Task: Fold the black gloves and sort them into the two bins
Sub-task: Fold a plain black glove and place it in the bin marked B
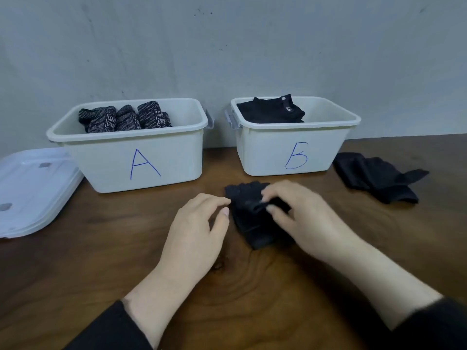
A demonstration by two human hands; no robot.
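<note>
While the right hand pinches the black glove on the table, the loosely curled left hand should pin its edge for a clean fold.

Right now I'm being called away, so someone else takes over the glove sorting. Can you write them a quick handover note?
Right hand pinches a fold of the black glove on the table; left hand is open at its left edge.
Done: patterned rolled gloves in bin A, plain folded ones in bin B.
Left: finish this fold, bin it, then the loose gloves right of bin B.
</note>
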